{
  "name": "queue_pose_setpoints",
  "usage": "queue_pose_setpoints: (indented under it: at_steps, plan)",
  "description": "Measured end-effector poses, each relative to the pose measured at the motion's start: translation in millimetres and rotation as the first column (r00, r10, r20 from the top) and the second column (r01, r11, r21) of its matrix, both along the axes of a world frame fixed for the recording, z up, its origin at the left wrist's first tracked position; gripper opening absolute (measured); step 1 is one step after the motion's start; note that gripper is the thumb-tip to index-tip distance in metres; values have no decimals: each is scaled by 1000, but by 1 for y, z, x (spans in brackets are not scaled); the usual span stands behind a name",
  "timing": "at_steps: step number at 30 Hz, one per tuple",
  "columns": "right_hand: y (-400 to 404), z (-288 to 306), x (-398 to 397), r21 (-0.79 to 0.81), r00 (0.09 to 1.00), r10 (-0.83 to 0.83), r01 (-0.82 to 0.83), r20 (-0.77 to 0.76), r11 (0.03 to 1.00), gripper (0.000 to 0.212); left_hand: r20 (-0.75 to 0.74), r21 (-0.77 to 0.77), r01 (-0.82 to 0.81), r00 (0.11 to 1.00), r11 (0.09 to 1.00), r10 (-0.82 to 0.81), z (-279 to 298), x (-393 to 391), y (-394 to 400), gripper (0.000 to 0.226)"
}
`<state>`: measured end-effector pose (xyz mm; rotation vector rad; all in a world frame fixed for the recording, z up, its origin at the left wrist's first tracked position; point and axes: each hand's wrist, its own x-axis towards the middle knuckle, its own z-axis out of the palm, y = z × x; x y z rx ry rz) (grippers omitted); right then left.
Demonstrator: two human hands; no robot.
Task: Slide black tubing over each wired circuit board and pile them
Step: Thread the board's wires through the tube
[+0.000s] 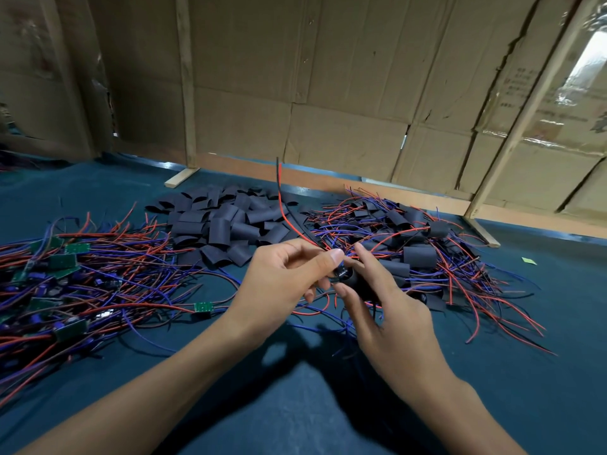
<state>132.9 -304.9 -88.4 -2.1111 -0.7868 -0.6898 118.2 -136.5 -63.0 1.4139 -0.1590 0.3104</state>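
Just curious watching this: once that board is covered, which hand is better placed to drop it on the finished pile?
Probably the right hand: it holds the black tube and sits beside the finished pile. The left hand pinches the board.

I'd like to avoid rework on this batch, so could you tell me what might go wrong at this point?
The left hand pinches the board at the mouth of the black tube held by the right hand; a component could catch the tube edge. The red and black wires standing up might bend at their joints. Loose leads trail toward the finished pile and could tangle there.
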Motion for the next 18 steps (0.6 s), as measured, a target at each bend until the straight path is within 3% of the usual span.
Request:
queue_pose_setpoints:
  at_steps: [5,13,18]
  plan:
    - [-1,2,0,-61,1000,28,-29,-10,998,61,-41,-20,49,998,999,-49,-4,-2,-3,19]
    - [-3,-1,3,-7,999,37,-37,-14,999,62,-266,-410,149,924,900,-274,-4,-2,-13,10]
    - [-7,3,4,-39,998,63,-64,-10,997,63,-366,-490,208,832,847,-416,-1,-3,-8,9]
